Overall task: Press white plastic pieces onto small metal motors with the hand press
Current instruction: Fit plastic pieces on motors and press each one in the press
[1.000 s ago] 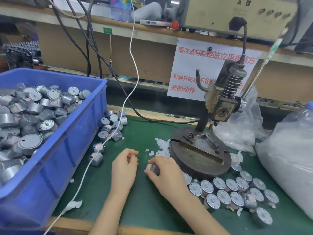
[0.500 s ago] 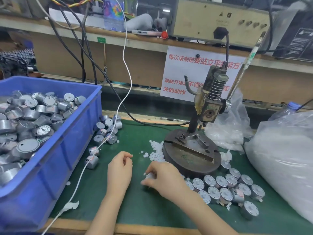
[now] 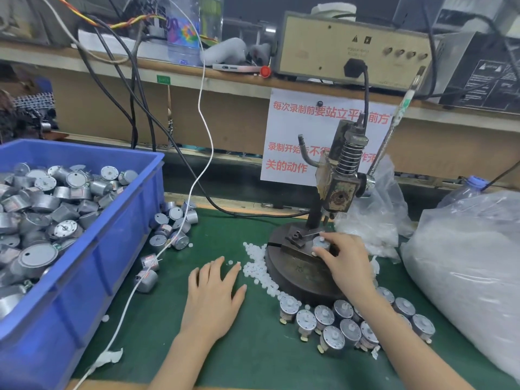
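Observation:
The hand press (image 3: 339,181) stands on a round dark base (image 3: 298,273) at centre right, its lever (image 3: 394,128) slanting up to the right. My right hand (image 3: 347,261) pinches a small metal motor (image 3: 320,244) sitting on the press fixture under the ram. My left hand (image 3: 215,294) lies flat with spread fingers on the green mat, fingertips at the pile of white plastic pieces (image 3: 260,270). Several motors with white pieces on them (image 3: 340,325) lie in front of the base.
A blue bin (image 3: 98,266) full of motors fills the left. Loose motors (image 3: 171,229) and a white cable (image 3: 174,243) lie beside it. Clear bags of white pieces (image 3: 472,263) sit at the right. A shelf with equipment runs along the back.
My right hand has carried the motor from the mat up onto the press fixture. My left hand has opened flat and slid toward the white pieces. The view has tilted upward.

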`<state>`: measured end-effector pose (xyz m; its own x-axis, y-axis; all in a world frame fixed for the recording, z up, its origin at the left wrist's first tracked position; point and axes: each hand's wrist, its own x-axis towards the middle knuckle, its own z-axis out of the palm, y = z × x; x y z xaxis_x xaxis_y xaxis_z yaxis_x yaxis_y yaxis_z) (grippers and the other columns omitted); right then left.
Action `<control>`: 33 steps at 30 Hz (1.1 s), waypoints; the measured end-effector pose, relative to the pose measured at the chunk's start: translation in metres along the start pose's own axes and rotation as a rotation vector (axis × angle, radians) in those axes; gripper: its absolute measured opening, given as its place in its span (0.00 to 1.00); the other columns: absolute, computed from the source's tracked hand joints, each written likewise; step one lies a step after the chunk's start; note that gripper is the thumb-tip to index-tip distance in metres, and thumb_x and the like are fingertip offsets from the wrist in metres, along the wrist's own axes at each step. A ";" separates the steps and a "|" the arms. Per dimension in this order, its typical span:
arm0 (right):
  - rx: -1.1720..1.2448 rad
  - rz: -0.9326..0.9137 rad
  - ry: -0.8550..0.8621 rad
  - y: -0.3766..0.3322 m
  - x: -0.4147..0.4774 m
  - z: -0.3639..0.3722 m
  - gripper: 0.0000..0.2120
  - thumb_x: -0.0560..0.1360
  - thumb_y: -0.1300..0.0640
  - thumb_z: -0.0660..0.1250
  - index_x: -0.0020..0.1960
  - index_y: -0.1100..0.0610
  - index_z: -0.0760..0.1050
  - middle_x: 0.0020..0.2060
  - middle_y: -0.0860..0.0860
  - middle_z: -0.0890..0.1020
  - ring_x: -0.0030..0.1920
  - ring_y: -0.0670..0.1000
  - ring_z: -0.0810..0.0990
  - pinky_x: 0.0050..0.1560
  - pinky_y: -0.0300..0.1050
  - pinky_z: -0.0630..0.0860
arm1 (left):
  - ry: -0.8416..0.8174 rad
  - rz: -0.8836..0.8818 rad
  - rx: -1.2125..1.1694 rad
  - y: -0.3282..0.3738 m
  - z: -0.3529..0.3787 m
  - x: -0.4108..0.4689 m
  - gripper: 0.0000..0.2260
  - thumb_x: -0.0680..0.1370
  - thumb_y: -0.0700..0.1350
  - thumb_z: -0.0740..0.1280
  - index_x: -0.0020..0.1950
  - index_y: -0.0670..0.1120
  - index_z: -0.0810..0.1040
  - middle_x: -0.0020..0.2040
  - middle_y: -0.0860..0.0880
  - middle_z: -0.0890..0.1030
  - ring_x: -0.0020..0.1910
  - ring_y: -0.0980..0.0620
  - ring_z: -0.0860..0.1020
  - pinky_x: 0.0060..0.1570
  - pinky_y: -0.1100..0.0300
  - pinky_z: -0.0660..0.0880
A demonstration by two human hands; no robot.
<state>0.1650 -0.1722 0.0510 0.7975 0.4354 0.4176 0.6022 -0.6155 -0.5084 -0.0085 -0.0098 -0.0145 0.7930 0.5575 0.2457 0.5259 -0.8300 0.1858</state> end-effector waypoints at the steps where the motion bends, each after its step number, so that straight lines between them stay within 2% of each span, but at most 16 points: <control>1: -0.036 -0.017 0.005 0.001 0.003 0.003 0.17 0.73 0.53 0.71 0.60 0.57 0.78 0.53 0.51 0.81 0.57 0.53 0.71 0.55 0.44 0.66 | -0.024 -0.002 0.028 -0.001 0.001 0.001 0.23 0.80 0.59 0.48 0.75 0.57 0.55 0.74 0.49 0.57 0.72 0.50 0.56 0.71 0.52 0.48; 3: -0.037 -0.012 0.001 0.002 0.007 0.006 0.17 0.73 0.52 0.70 0.60 0.56 0.78 0.53 0.52 0.82 0.57 0.54 0.71 0.56 0.47 0.65 | -0.044 -0.007 0.040 -0.002 0.003 0.002 0.23 0.80 0.60 0.45 0.75 0.59 0.52 0.75 0.51 0.54 0.72 0.52 0.53 0.71 0.53 0.45; 5: -0.020 -0.022 0.010 0.005 0.010 0.008 0.16 0.72 0.52 0.71 0.58 0.56 0.79 0.55 0.53 0.80 0.59 0.56 0.70 0.58 0.48 0.65 | -0.038 -0.006 0.029 -0.002 0.003 0.002 0.23 0.80 0.60 0.45 0.75 0.59 0.52 0.75 0.52 0.55 0.72 0.53 0.53 0.71 0.54 0.45; 8: -0.009 -0.013 0.030 0.011 0.015 0.010 0.14 0.71 0.53 0.72 0.56 0.55 0.81 0.63 0.56 0.72 0.63 0.58 0.66 0.63 0.49 0.62 | -0.019 -0.012 0.013 -0.002 0.002 0.001 0.22 0.80 0.59 0.45 0.74 0.59 0.53 0.74 0.53 0.57 0.71 0.53 0.55 0.70 0.56 0.46; 11: -0.016 -0.016 -0.045 0.015 0.018 0.009 0.16 0.72 0.51 0.70 0.58 0.53 0.80 0.62 0.57 0.72 0.63 0.57 0.65 0.64 0.48 0.61 | -0.005 -0.020 0.001 -0.003 0.002 0.001 0.22 0.80 0.59 0.46 0.74 0.59 0.54 0.73 0.53 0.58 0.71 0.53 0.55 0.70 0.57 0.46; 14: 0.012 -0.003 -0.115 0.015 0.018 0.007 0.19 0.74 0.49 0.68 0.63 0.53 0.75 0.62 0.56 0.71 0.63 0.56 0.65 0.63 0.46 0.62 | 0.004 -0.028 -0.019 -0.003 0.003 0.000 0.21 0.80 0.59 0.47 0.74 0.59 0.55 0.72 0.55 0.59 0.71 0.54 0.56 0.69 0.58 0.47; 16: 0.057 0.043 -0.139 0.017 0.019 0.003 0.25 0.75 0.48 0.66 0.70 0.54 0.67 0.65 0.57 0.68 0.66 0.56 0.64 0.66 0.47 0.62 | 0.013 -0.044 -0.055 -0.004 0.003 0.002 0.21 0.80 0.58 0.48 0.74 0.57 0.56 0.71 0.56 0.60 0.70 0.55 0.57 0.69 0.59 0.47; 19: 0.184 0.115 -0.033 0.020 0.022 -0.011 0.28 0.77 0.52 0.64 0.74 0.54 0.59 0.67 0.56 0.66 0.68 0.54 0.64 0.66 0.50 0.63 | 0.029 -0.086 -0.123 -0.006 0.004 0.006 0.20 0.81 0.57 0.49 0.73 0.57 0.60 0.69 0.58 0.62 0.69 0.57 0.58 0.68 0.61 0.48; 22: 0.428 0.255 0.231 0.015 0.038 -0.034 0.22 0.77 0.62 0.58 0.70 0.56 0.64 0.65 0.53 0.71 0.60 0.49 0.70 0.54 0.40 0.68 | 0.053 -0.098 -0.181 -0.008 0.005 0.007 0.18 0.81 0.55 0.52 0.70 0.57 0.65 0.67 0.58 0.66 0.68 0.56 0.61 0.66 0.61 0.50; 24: 0.601 0.347 0.325 0.003 0.058 -0.053 0.19 0.77 0.64 0.56 0.68 0.56 0.67 0.63 0.52 0.74 0.57 0.47 0.72 0.54 0.40 0.68 | 0.078 -0.103 -0.231 -0.010 0.006 0.008 0.16 0.80 0.54 0.54 0.66 0.56 0.70 0.65 0.57 0.69 0.66 0.55 0.64 0.65 0.61 0.53; 26: 0.707 0.282 0.329 -0.016 0.081 -0.073 0.19 0.78 0.65 0.56 0.68 0.58 0.67 0.61 0.51 0.75 0.55 0.43 0.74 0.55 0.36 0.70 | 0.098 -0.114 -0.303 -0.012 0.006 0.009 0.13 0.80 0.51 0.57 0.62 0.54 0.76 0.63 0.56 0.73 0.63 0.53 0.67 0.62 0.60 0.56; 28: 0.807 0.219 0.366 -0.037 0.104 -0.092 0.18 0.77 0.64 0.56 0.67 0.59 0.67 0.52 0.48 0.77 0.45 0.37 0.76 0.43 0.28 0.73 | 0.117 -0.125 -0.379 -0.015 0.005 0.011 0.11 0.80 0.49 0.59 0.57 0.52 0.80 0.61 0.54 0.76 0.61 0.51 0.70 0.59 0.59 0.59; 29: 0.849 0.214 0.396 -0.048 0.115 -0.100 0.17 0.77 0.63 0.56 0.66 0.59 0.68 0.47 0.47 0.77 0.39 0.37 0.76 0.36 0.28 0.72 | 0.124 -0.133 -0.409 -0.015 0.004 0.012 0.11 0.80 0.48 0.60 0.55 0.51 0.81 0.61 0.54 0.77 0.61 0.50 0.71 0.58 0.59 0.59; 30: 0.882 0.221 0.424 -0.056 0.122 -0.106 0.18 0.76 0.62 0.56 0.66 0.60 0.67 0.45 0.47 0.76 0.38 0.39 0.75 0.35 0.30 0.71 | 0.127 -0.142 -0.429 -0.016 0.004 0.012 0.10 0.79 0.47 0.61 0.54 0.51 0.81 0.60 0.53 0.78 0.60 0.50 0.71 0.58 0.59 0.60; 33: 0.921 0.206 0.461 -0.071 0.127 -0.121 0.18 0.77 0.60 0.57 0.66 0.60 0.66 0.48 0.51 0.74 0.42 0.44 0.73 0.41 0.34 0.69 | 0.123 -0.152 -0.442 -0.016 0.003 0.011 0.09 0.78 0.48 0.63 0.53 0.50 0.82 0.60 0.53 0.78 0.60 0.50 0.71 0.58 0.59 0.60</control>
<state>0.2192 -0.1526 0.2311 0.9134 -0.0322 0.4057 0.4049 0.1725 -0.8980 -0.0072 0.0097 -0.0174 0.6611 0.6917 0.2907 0.4303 -0.6669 0.6084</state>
